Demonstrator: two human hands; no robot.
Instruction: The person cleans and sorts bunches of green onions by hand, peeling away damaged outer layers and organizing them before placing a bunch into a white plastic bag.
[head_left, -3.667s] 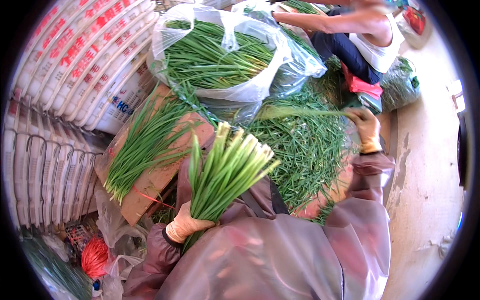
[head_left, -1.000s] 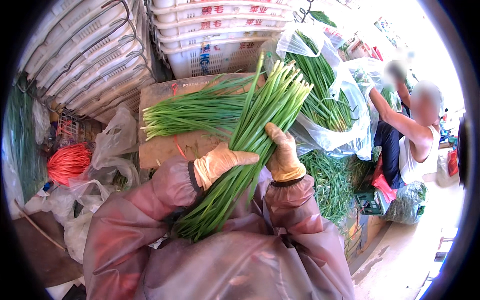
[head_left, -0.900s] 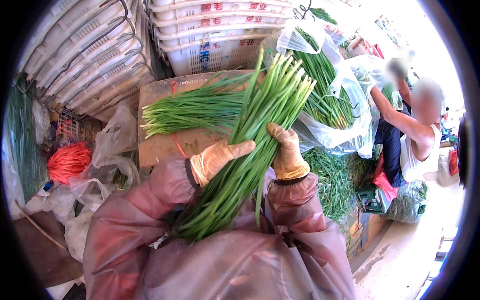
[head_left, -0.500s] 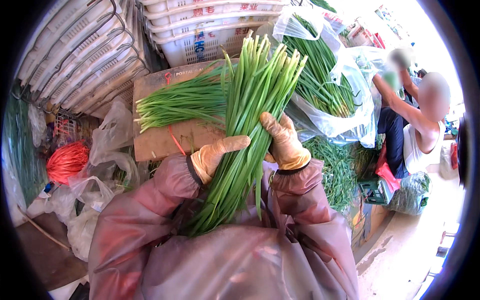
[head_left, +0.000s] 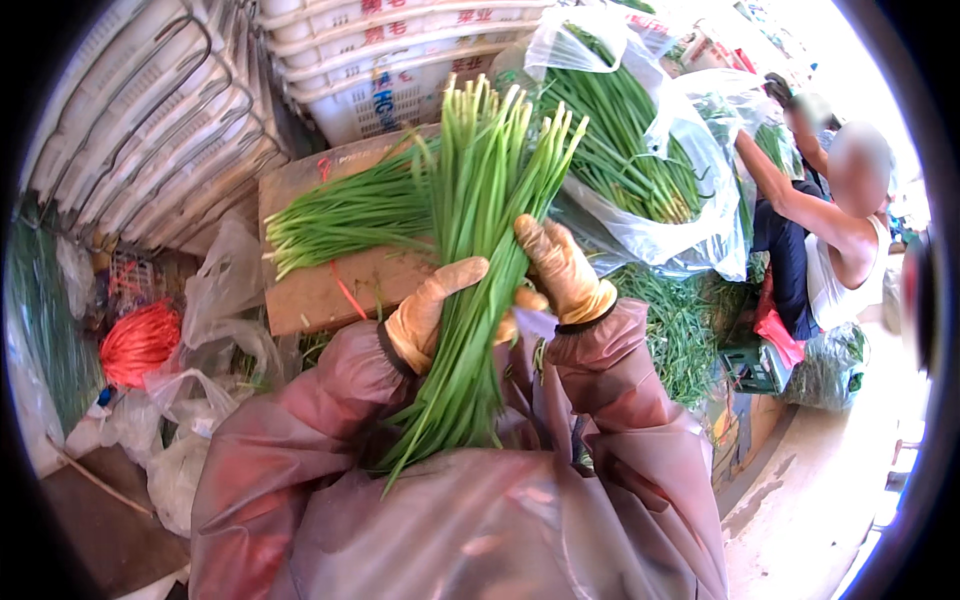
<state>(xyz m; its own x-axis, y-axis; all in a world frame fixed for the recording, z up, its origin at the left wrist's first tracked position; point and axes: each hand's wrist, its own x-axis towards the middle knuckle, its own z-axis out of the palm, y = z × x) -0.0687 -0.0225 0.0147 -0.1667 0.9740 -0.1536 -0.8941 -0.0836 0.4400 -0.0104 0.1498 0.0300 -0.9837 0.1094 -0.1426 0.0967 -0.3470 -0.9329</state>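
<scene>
A thick bunch of garlic chives (head_left: 478,225) stands tilted in front of me, its pale cut ends up and its leaf tips hanging against my apron. My left hand (head_left: 428,315), in a tan glove, grips its left side with the thumb laid across the leaves. From the right, my gloved right hand (head_left: 568,275) holds the same bunch, thumb pointing up. A small pale purple strip (head_left: 535,323) shows by the right fingers; I cannot tell what it is. Behind the bunch, more loose chives (head_left: 350,215) lie on a brown board (head_left: 300,312), with a red string (head_left: 347,290) across it.
Stacked white crates (head_left: 400,75) stand behind the board, others (head_left: 150,120) at left. A clear bag of chives (head_left: 640,150) sits at right, above scattered greens (head_left: 675,325). Red strings (head_left: 143,343) and plastic bags (head_left: 225,290) lie left. A person (head_left: 840,235) sits far right.
The bunch and both hands have shifted slightly left in the picture, still gripped. A pale purple strip now shows by the right fingers. The seated person's arm has lowered somewhat.
</scene>
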